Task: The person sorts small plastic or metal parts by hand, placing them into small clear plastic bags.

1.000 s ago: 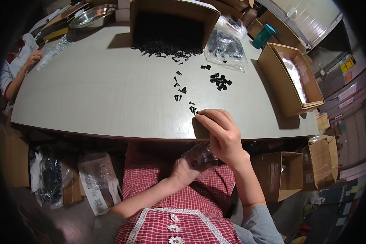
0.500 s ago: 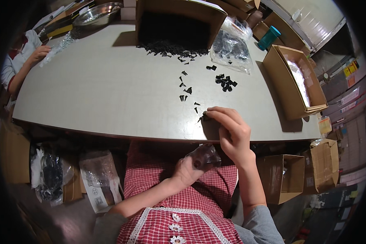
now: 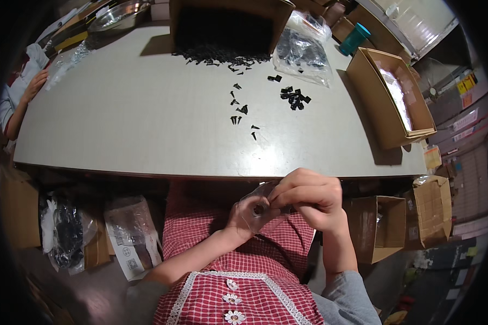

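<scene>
Over my lap, my left hand [image 3: 243, 219] grips a small clear plastic bag [image 3: 256, 221], with a small dark round spot showing in it. My right hand [image 3: 315, 199] is closed in a pinch at the bag's upper right side; whatever sits between its fingertips is hidden. Ahead on the table lie two black screws [image 3: 254, 132], nearest to my hands. More black screws [image 3: 236, 119] form a loose line leading back to a big heap [image 3: 222, 58]. To the right of that line is a small cluster of black square pieces [image 3: 295, 98].
The heap spills from a cardboard box [image 3: 281, 30] on the table [image 3: 130, 119]. Beside it are a filled plastic bag [image 3: 302, 57] and a teal cup [image 3: 355, 39]. An open carton [image 3: 387, 103] stands at right. Another person's hand [image 3: 36, 84] is at far left; a metal bowl [image 3: 119, 17] sits behind.
My right hand has drawn back from the table to the bag in my left hand. The small dark items under its fingertips are gone from the table. The other person's hand shifted slightly.
</scene>
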### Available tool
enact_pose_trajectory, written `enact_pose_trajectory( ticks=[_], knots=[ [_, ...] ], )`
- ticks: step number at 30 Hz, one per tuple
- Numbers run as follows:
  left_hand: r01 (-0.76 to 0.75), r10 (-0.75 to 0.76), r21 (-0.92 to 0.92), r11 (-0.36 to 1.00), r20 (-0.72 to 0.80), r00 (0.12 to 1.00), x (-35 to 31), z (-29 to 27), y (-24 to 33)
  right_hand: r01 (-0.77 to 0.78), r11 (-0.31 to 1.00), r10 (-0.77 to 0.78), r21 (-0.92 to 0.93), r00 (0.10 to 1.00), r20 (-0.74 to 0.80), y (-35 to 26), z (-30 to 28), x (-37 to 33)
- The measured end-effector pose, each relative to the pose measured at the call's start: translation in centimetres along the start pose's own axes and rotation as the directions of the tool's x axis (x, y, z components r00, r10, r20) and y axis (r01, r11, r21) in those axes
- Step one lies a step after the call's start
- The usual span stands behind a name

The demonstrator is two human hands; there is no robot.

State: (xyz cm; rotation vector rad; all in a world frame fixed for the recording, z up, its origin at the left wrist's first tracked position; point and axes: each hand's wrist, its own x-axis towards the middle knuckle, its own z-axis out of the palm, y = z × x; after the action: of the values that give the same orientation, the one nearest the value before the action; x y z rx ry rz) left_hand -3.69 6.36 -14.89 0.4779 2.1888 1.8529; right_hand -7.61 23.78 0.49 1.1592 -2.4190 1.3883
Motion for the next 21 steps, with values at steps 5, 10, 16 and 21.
enact_pose_trajectory(
  ticks=[5, 10, 16, 21],
  knots=[
    [-0.041, 0.031, -0.051, 0.998, -0.186, 0.982, 0.1, 1.1, 1.6, -0.198, 0.968, 0.139, -0.153, 0.935, -0.326, 3.6, -2.9, 1.0],
    [0.09, -0.087, 0.026, 0.996, -0.081, 0.993, -0.4, 0.8, 0.9, -0.169, 0.93, 0.064, -0.325, 0.949, -0.309, 4.6, -3.7, 3.6],
    [-0.164, 0.147, -0.067, 0.984, -0.203, 0.968, 0.0, 0.8, 2.0, 0.001, 0.95, -0.017, -0.311, 0.999, -0.047, 3.2, 0.5, 6.8],
    [-0.056, 0.038, -0.152, 0.987, -0.12, 0.992, -0.3, 0.6, 0.7, -0.057, 0.951, 0.032, -0.305, 0.996, -0.088, 3.5, 1.9, 7.7]
  ],
)
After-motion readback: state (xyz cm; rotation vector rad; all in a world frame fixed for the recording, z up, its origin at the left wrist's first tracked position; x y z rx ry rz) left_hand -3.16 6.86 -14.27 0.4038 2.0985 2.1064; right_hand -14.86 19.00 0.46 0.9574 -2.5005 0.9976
